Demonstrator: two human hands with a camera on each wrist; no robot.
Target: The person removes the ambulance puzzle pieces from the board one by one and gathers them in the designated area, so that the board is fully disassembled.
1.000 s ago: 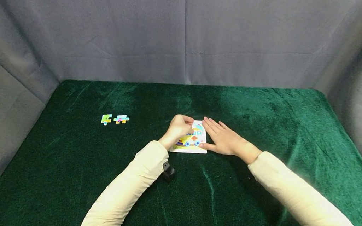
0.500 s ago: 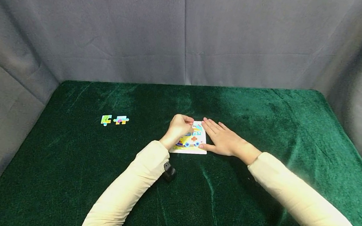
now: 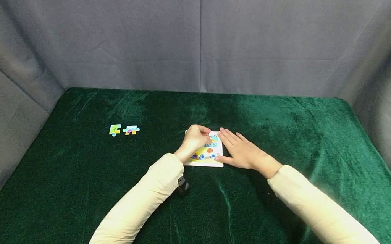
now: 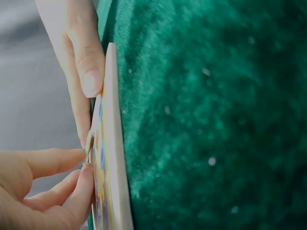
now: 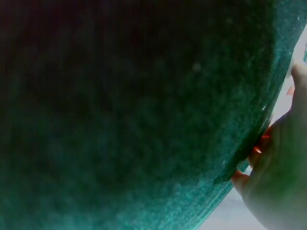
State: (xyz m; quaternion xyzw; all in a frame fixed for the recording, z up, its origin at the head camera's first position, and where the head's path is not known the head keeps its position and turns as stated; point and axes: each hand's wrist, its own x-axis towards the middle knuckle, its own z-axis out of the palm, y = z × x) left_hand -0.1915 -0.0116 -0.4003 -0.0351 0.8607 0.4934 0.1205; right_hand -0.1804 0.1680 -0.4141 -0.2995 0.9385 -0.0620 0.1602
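Observation:
A white-framed jigsaw puzzle board (image 3: 206,164) with a yellow ambulance picture lies mid-table. My left hand (image 3: 194,140) is over its left part and covers some of the picture. Seen edge-on in the left wrist view, a thin puzzle piece (image 4: 88,147) is pinched between thumb and fingers of the left hand (image 4: 53,191), tilted against the board's face. Along the board's right edge rests my right hand (image 3: 243,150), fingers straight, thumb on the lower right corner. The right wrist view shows only part of the right hand (image 5: 280,158), dark and blurred.
Two loose puzzle pieces lie apart from the board at the left: a green and yellow one (image 3: 114,129) and a pink and blue one (image 3: 131,129). The table has a dark green velvet cover (image 3: 73,189). Grey curtains (image 3: 136,37) hang behind it.
My left hand has shifted very slightly to the right over the board, still pinching the puzzle piece. The right hand stays at the board's right edge.

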